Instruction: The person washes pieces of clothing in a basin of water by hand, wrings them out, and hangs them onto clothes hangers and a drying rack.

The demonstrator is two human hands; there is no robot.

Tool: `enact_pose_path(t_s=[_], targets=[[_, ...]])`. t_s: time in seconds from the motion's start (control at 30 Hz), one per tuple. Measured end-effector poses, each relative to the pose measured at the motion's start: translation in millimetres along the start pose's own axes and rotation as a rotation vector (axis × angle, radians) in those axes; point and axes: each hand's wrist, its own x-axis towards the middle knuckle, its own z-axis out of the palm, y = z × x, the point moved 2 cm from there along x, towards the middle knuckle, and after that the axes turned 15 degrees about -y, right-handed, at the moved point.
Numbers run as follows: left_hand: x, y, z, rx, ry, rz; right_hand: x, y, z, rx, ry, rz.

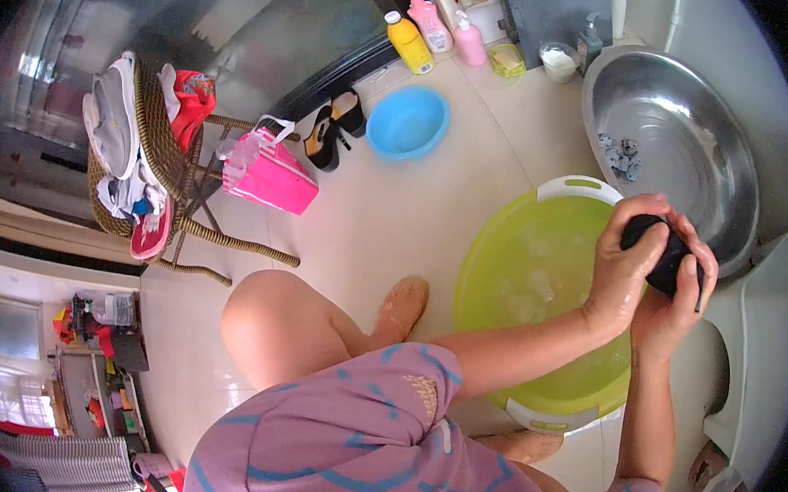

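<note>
A wadded black cloth (663, 255) is squeezed between my two hands, above the right side of a green basin (470, 290). My left hand (624, 271) wraps round its near left side, and my right hand (675, 303) closes round its right side and underneath. A thin dark end sticks out by the right fingers. What kind of garment it is, I cannot tell. Cloudy water with patches of suds fills the basin, which has white handles. Just beyond my hands a large steel basin (733, 173) holds a small grey patterned cloth (619, 156).
A blue basin (408, 124) and black shoes (325, 137) sit on the tiled floor. Near the wall stand a yellow bottle (409, 43) and pink pump bottles (469, 42). Clothes lie on a wicker chair (195, 186) beside a pink bag (273, 177).
</note>
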Motion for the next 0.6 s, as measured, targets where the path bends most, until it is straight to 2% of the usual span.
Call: enact_pose_path(t_s=[0.07, 0.1, 0.13, 0.2, 0.27, 0.33, 0.37, 0.47, 0.5, 0.6], targets=[[1, 6, 1, 0.460, -0.028, 0.192, -3, 2, -12, 0.127, 0.048, 0.115], [-3, 11, 2, 0.648, -0.099, 0.304, -5, 1, -15, 0.224, 0.141, 0.191], [-8, 12, 8, 0.670, -0.078, 0.304, -7, 0, -16, 0.318, 0.236, 0.262], [-12, 21, 12, 0.808, -0.273, 0.454, -11, -1, -22, 0.242, 0.244, 0.386], [-16, 20, 17, 0.889, -0.384, 0.525, -15, 8, -21, 0.649, 0.200, 0.489], [-24, 7, 12, 0.919, -0.570, 0.546, -29, 34, -59, 0.946, -0.300, 0.439], [-26, 7, 13, 0.969, -0.638, 0.593, -36, 39, -60, 1.033, -0.356, 0.443], [-35, 13, 15, 1.067, -0.881, 0.692, -49, 36, -54, 1.045, 0.045, 0.672], [-43, 10, 15, 1.084, -0.915, 0.695, -51, 30, -50, 0.816, 0.158, 0.810], [-62, 9, 10, 1.146, -1.240, 0.739, -51, 22, -45, 0.613, 0.171, 1.026]])
